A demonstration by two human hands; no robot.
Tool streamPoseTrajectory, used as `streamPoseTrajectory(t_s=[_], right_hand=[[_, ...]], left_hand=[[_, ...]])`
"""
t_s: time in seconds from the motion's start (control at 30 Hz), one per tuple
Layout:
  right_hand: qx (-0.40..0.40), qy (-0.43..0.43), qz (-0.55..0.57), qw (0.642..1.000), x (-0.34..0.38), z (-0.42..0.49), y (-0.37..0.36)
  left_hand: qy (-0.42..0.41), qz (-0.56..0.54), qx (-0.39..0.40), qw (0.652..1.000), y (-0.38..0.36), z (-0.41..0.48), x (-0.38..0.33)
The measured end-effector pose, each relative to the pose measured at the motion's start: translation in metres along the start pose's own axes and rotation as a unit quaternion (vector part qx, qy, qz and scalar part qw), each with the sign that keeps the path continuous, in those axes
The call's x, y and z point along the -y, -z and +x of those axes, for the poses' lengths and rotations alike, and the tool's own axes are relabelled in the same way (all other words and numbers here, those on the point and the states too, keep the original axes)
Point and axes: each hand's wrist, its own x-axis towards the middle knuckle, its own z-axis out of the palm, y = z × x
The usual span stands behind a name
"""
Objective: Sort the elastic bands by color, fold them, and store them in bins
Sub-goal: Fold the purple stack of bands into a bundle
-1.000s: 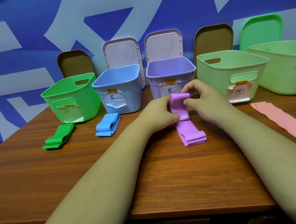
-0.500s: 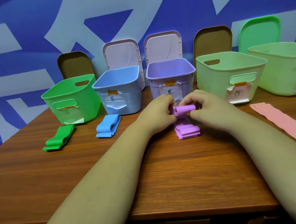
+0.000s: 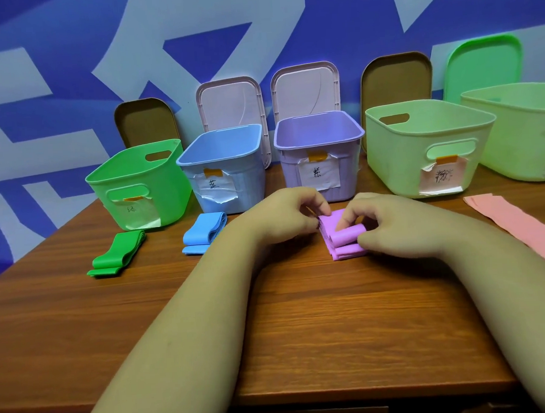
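A purple elastic band lies folded in a stack on the wooden table, in front of the purple bin. My left hand pinches the stack's left edge. My right hand grips its right side, fingers curled over the top fold. A folded green band lies before the green bin. A folded blue band lies before the blue bin. A pink band lies unfolded at the right, near the pale green bin with a pink label.
Another pale green bin stands at the far right. Several lids lean against the blue and white wall behind the bins. The table's front edge runs along the bottom of the view.
Both hands have lowered the purple band from the air onto its stack on the table, adding a further fold and pressing it down.
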Motion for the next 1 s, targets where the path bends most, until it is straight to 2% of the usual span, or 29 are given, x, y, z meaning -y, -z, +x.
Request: streamPoseTrajectory(t_s=[0.1,0.2,0.27,0.4,0.73,1.0], right_hand=[[0.022,-0.001,0.004,1.0,0.001,-0.003,0.002],[0.053,0.005,-0.028,0.998,-0.001,-0.006,0.001],[0.039,0.01,-0.033,0.999,-0.002,-0.005,0.0],[0.006,0.029,-0.049,0.998,-0.002,0.0,-0.003],[-0.085,0.058,-0.038,0.994,-0.004,0.02,-0.023],[-0.075,0.048,-0.038,0.995,-0.008,0.018,-0.022]], left_hand=[[0.051,-0.063,-0.031,0.996,-0.005,0.002,0.001],[0.042,0.024,-0.041,0.998,-0.009,0.004,0.0],[0.024,0.072,-0.046,0.996,-0.011,0.005,-0.001],[0.039,0.027,-0.057,0.997,-0.012,0.008,0.002],[0.093,0.012,-0.18,0.979,-0.017,0.017,0.003],[0.114,0.034,-0.203,0.972,-0.019,0.016,0.003]])
